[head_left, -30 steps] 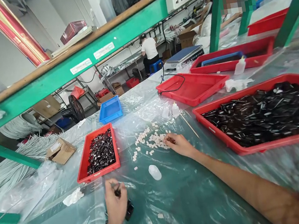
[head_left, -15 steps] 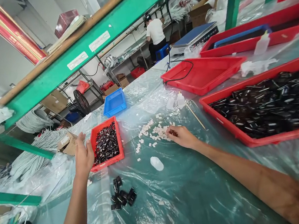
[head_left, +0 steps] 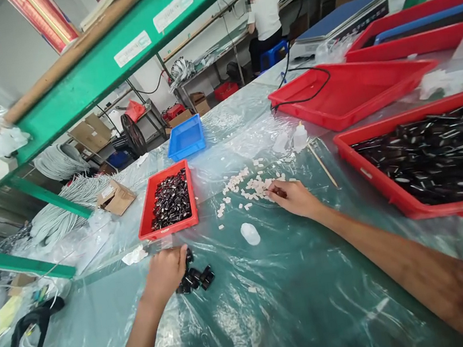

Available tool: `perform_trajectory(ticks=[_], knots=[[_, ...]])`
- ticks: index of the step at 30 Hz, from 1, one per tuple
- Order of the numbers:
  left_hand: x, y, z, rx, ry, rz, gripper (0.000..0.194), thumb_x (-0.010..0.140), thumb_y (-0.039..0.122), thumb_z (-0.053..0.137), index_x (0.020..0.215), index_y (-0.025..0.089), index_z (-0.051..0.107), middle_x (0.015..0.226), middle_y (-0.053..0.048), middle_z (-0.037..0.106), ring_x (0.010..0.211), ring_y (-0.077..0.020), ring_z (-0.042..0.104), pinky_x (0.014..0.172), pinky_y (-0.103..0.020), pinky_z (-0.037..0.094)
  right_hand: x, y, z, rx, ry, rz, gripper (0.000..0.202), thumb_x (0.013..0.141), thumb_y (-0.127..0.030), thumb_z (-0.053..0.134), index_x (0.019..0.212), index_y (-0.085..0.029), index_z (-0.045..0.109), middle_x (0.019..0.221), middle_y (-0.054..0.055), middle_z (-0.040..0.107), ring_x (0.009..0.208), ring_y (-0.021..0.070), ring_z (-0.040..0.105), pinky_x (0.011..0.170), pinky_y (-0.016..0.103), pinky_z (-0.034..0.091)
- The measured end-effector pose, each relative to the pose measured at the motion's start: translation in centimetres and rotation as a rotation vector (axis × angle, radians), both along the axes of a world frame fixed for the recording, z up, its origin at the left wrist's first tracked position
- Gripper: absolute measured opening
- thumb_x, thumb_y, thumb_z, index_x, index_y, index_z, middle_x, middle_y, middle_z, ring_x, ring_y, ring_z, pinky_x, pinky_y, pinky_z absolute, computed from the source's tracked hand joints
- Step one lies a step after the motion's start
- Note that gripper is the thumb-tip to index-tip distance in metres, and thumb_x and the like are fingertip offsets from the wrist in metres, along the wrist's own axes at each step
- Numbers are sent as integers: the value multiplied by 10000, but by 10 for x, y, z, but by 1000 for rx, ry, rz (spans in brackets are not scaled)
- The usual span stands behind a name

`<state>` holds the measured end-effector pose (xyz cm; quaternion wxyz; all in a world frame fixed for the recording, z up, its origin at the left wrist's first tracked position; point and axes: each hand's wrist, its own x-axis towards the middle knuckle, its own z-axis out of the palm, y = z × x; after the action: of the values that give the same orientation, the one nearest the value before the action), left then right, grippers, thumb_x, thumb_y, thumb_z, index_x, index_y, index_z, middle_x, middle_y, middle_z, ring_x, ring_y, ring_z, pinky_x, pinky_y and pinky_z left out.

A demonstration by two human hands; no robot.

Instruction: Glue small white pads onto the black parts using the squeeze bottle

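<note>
The left hand is resting knuckles-up on the plastic-covered tabletop, its fingers curling down onto a small cluster of black parts. The cluster is lying at the fingertips, spreading out toward three o'clock of the hand; one piece is showing just past the fingers, though whether they are actually pinching it cannot be told. At twelve o'clock of this hand a small red tray is sitting, filled with more of the same black pieces.

The right hand is reaching out across the tabletop, its fingers pinching together at the edge of a scatter of small white pieces, which is lying at ten o'clock of the hand. What the fingers are gripping is too small to tell. A white cap is lying between the two hands. At three o'clock of the right hand, a large red tray is holding a heap of black parts.
</note>
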<state>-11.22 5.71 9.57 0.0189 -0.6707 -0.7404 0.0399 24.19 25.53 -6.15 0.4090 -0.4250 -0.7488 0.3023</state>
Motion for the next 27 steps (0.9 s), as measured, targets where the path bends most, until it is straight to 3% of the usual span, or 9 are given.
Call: perform_trajectory(ticks=[4, 7, 10, 13, 16, 18, 21, 24, 27], knots=[[13, -16, -20, -158, -49, -50, 245, 1063, 307, 564, 1235, 253, 731, 1036, -59, 857, 947, -281, 818, 811, -341, 555, 2, 3, -4, 14, -36, 0, 429, 1011, -632, 525, 803, -260, 572, 614, -4, 615, 549, 170, 525, 614, 301, 437], [24, -24, -40, -213, -62, -50, 230, 1006, 340, 679, 1214, 253, 725, 1186, -87, 831, 1018, -309, 819, 819, -364, 585, 2, 4, -7, 21, -61, 7, 425, 1001, -631, 537, 805, -259, 597, 614, 7, 632, 550, 177, 551, 614, 302, 454], [32, -26, -56, -220, -74, -49, 183, 1030, 291, 627, 1160, 227, 739, 1306, -133, 781, 1089, -323, 809, 860, -387, 604, 2, 4, -10, 20, -79, 14, 386, 988, -595, 548, 821, -256, 628, 644, 22, 668, 575, 187, 598, 636, 312, 470], [37, -24, -60, -212, -140, -76, 208, 1056, 226, 553, 1067, 227, 760, 1206, -104, 800, 1066, -272, 802, 896, -358, 603, 2, 3, -13, 16, -92, 11, 340, 981, -554, 553, 839, -258, 640, 650, 33, 682, 589, 201, 624, 655, 331, 476], [43, -20, -53, -177, -256, -109, 191, 1033, 204, 591, 975, 241, 769, 1063, -55, 812, 990, -229, 791, 907, -333, 603, 1, 4, -17, 10, -112, 7, 321, 974, -548, 550, 847, -266, 633, 628, 39, 673, 570, 217, 627, 643, 349, 474], [50, -16, -47, -131, -354, -132, 177, 1026, 205, 610, 997, 257, 777, 1013, -37, 811, 933, -214, 782, 898, -335, 615, 0, 4, -19, 9, -133, 10, 315, 972, -552, 547, 848, -273, 626, 626, 48, 678, 559, 229, 639, 623, 358, 473], [60, -9, -46, -54, -540, -168, 221, 1046, 233, 618, 1180, 301, 780, 1007, -39, 820, 862, -209, 779, 809, -331, 646, -2, -1, -21, 23, -181, 19, 243, 963, -512, 580, 882, -289, 629, 713, 88, 737, 607, 265, 695, 609, 380, 477], [62, 0, -59, 18, -714, -179, 348, 1067, 193, 572, 1316, 330, 772, 966, -61, 830, 780, -220, 779, 734, -356, 663, -4, -9, -23, 81, -238, 97, 141, 976, -424, 584, 1043, -322, 653, 994, 159, 818, 740, 306, 768, 615, 413, 506], [53, 8, -79, 97, -802, -138, 355, 1072, 184, 525, 1196, 304, 836, 939, -88, 829, 740, -243, 772, 742, -406, 673, -4, -19, -23, 171, -290, 211, 219, 998, -359, 552, 1180, -369, 673, 1181, 170, 804, 776, 303, 789, 608, 422, 548]])
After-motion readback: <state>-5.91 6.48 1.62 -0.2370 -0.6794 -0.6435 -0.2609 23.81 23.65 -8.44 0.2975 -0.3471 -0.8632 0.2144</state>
